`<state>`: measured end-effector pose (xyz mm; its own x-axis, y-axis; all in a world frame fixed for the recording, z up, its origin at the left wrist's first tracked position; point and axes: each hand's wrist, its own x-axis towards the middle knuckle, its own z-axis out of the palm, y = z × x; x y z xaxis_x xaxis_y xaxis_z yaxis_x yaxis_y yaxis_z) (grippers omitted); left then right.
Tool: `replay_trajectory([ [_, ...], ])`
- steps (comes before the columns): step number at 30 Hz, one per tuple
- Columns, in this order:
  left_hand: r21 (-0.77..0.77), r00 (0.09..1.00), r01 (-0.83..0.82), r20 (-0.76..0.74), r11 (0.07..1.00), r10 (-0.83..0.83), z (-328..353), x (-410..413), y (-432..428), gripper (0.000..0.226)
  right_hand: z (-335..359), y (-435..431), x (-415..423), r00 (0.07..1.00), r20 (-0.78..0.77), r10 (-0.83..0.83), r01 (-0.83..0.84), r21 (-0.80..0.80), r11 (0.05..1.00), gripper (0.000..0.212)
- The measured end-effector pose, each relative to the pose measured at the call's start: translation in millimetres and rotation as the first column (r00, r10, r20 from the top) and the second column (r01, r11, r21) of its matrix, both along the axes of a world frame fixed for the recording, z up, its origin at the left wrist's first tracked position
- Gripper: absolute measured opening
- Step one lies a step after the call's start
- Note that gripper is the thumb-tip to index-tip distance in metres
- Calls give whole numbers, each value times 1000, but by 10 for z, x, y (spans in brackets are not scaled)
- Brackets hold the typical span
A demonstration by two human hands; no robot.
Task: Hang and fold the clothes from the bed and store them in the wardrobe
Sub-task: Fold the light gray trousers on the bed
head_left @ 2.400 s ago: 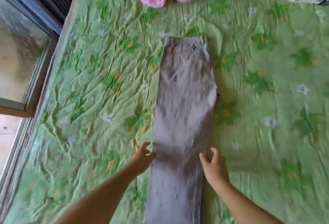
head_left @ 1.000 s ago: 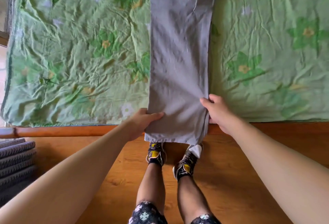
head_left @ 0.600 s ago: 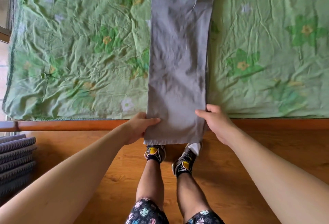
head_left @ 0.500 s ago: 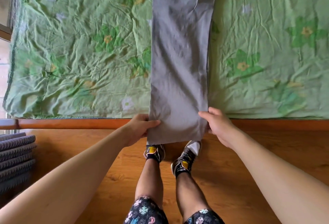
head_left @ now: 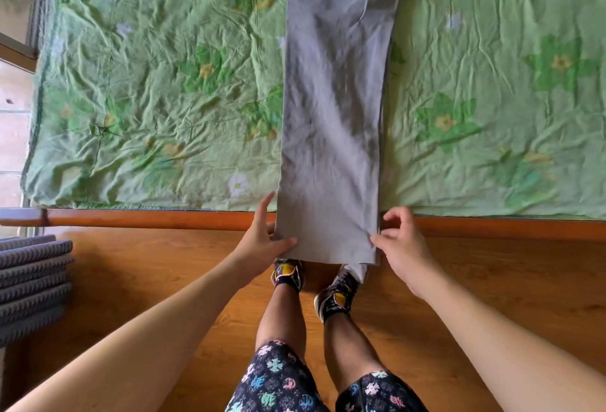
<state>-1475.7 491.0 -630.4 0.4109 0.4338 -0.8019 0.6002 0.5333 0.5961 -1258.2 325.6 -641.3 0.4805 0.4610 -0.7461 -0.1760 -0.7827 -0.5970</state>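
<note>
Grey trousers (head_left: 334, 116) on green floral bedspread (head_left: 157, 90)

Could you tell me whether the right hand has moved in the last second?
Yes. The right hand slid along the grey trousers toward their hem, from above the wooden bed rail to below it.

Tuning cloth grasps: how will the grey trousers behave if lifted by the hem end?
Probably floppy: the grey trousers lie flat on the bedsheet and droop over the bed rail. Likely light: the left hand and right hand pinch the hem corners with only thumb and fingers. Lifted there, the rest would probably sag and trail.
</note>
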Motion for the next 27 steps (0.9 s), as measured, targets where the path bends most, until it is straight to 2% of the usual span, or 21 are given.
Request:
replay_trajectory([
  [1,21,1000,26,8,999,-26,40,-9,17,90,60,-11,6,999,-16,35,-34,29,999,44],
  [2,54,998,59,14,997,-60,83,-6,42,83,121,-7,20,993,-3,120,-120,46,992,51],
  [4,134,989,148,-15,980,-147,166,8,126,49,191,2,67,949,71,306,-310,49,950,52],
  [5,160,981,193,-43,968,-189,210,24,177,41,246,21,100,929,91,360,-365,51,930,54],
  [7,194,952,306,-71,932,-297,297,33,290,53,376,68,163,856,201,476,-495,53,867,58],
  [8,279,914,404,-89,871,-395,353,45,347,61,438,101,200,797,307,521,-561,56,826,57],
  [9,406,858,500,-117,765,-500,413,66,416,65,472,134,241,736,421,529,-609,70,790,53],
  [10,547,792,569,-167,614,-587,439,77,494,66,497,171,282,685,523,507,-638,95,764,49],
  [11,668,732,594,-218,449,-645,445,85,574,64,526,220,320,642,603,473,-655,111,747,46],
  [12,738,697,590,-262,328,-667,444,110,664,61,558,298,362,621,652,436,-651,119,750,45],
  [13,774,703,565,-268,287,-659,450,160,770,54,573,396,417,630,673,388,-619,133,774,44],
  [15,813,775,473,-199,341,-600,447,334,1035,33,615,651,560,726,631,275,-503,214,838,36],
  [17,788,849,373,-78,489,-522,478,591,1368,14,681,971,748,885,443,143,-290,284,914,11],
  [18,733,878,315,18,603,-479,519,753,1558,9,724,1151,852,941,329,79,-180,289,940,6],
  [20,511,917,213,191,833,-352,607,1138,1949,13,790,1555,1095,950,313,-9,-98,323,941,33],
  [21,432,933,157,229,888,-276,624,1366,2162,19,812,1797,1247,942,333,-50,-78,361,929,40],
  [23,340,952,40,274,939,-139,613,1860,2622,23,819,2358,1615,943,298,-146,8,420,908,40],
  [25,178,938,-72,347,981,6,572,2297,3069,12,739,2887,2037,971,23,-238,208,412,887,37],
  [26,85,938,-88,343,993,54,504,2443,3236,15,636,3054,2202,964,-111,-244,267,355,896,34],
  [27,19,957,-62,286,998,54,408,2516,3336,20,523,3129,2289,961,-190,-202,249,270,930,33],
])
